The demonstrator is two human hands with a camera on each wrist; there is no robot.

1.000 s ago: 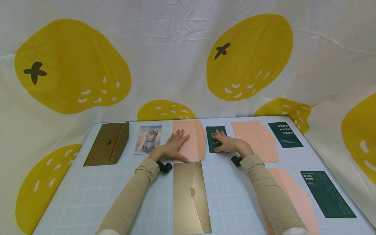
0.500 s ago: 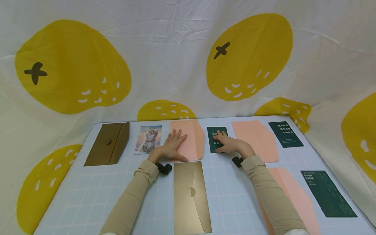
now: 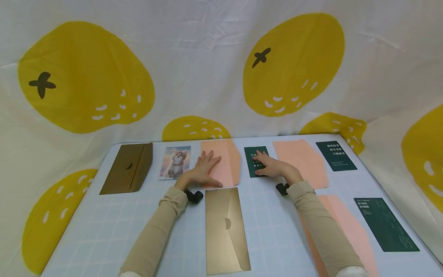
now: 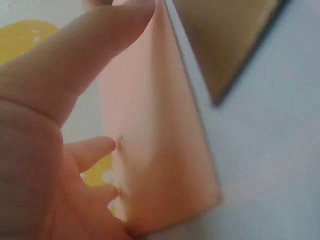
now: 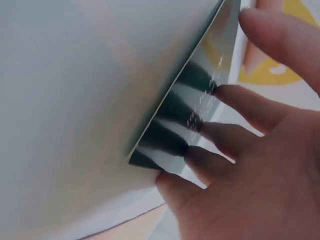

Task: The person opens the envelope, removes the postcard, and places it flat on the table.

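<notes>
My left hand (image 3: 202, 170) lies spread over the lower left of a pink envelope (image 3: 230, 163). Its fingertips touch the paper in the left wrist view, where the thumb (image 4: 95, 40) crosses above the envelope. My right hand (image 3: 275, 166) rests its fingertips on a small dark green card (image 3: 250, 154) with white lettering. Several fingers (image 5: 245, 105) reach the card's glossy face in the right wrist view, and one of its edges shows. Just below the left hand is a gold envelope (image 3: 218, 231) with a tabbed flap.
A brown envelope (image 3: 119, 169) and a kitten picture card (image 3: 176, 161) lie at left. More pink envelopes (image 3: 301, 157) and green cards (image 3: 335, 156) lie at right, one pink envelope partly under the right sleeve (image 3: 322, 227). A patterned cloth (image 3: 197, 77) hangs behind the table (image 3: 114, 231).
The pink envelope has slid slightly left under my left hand. The green card has shifted slightly right, and my right hand has moved a little right across it, uncovering more lettering.
</notes>
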